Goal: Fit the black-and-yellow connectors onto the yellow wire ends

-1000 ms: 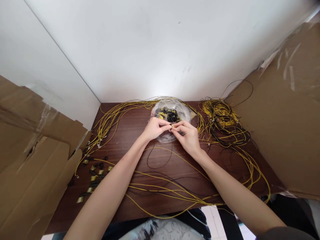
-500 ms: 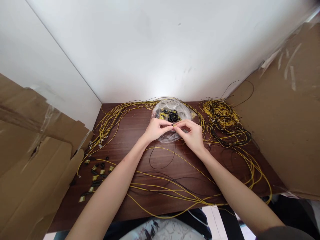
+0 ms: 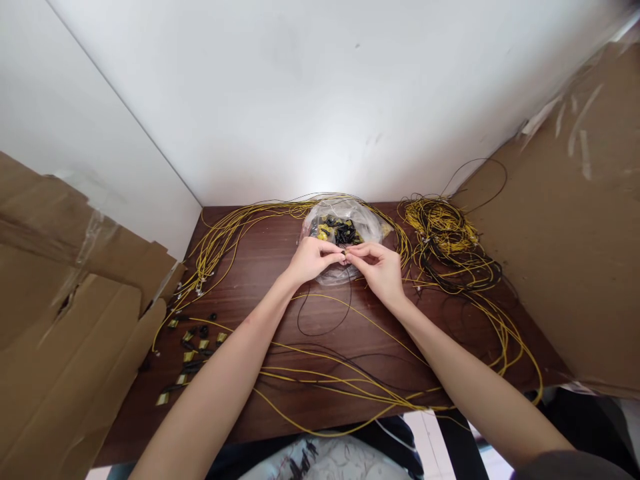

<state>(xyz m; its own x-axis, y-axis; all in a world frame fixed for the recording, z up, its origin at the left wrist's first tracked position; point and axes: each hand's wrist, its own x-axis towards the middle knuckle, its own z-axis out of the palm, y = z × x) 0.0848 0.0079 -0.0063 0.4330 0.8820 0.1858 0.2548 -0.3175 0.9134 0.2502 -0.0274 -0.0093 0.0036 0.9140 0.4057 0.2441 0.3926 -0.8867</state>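
Observation:
My left hand [image 3: 313,259] and my right hand [image 3: 377,267] meet above a clear plastic bag [image 3: 367,220]. Both are closed in a pinch, thumb against forefinger, fingertips touching around a small dark piece [image 3: 344,253]. Its exact shape is mostly hidden by the fingers. From that spot a thin black wire [image 3: 349,293] hangs down in a loop and curls back below my left hand. Inside the bag, just beyond my fingertips, lie black and yellow connector parts [image 3: 345,231].
Yellow and black wires [image 3: 220,247] run along the table's back left. A tangled wire bundle [image 3: 443,230] lies at the right. Several small black and yellow parts [image 3: 189,357] lie front left. More yellow wires [image 3: 350,383] cross beneath my forearms. Cardboard [image 3: 560,233] flanks both sides.
My fingertips have shifted slightly around the small piece, and my right hand has moved a little left. The wire loop hangs almost as before; nothing was let go.

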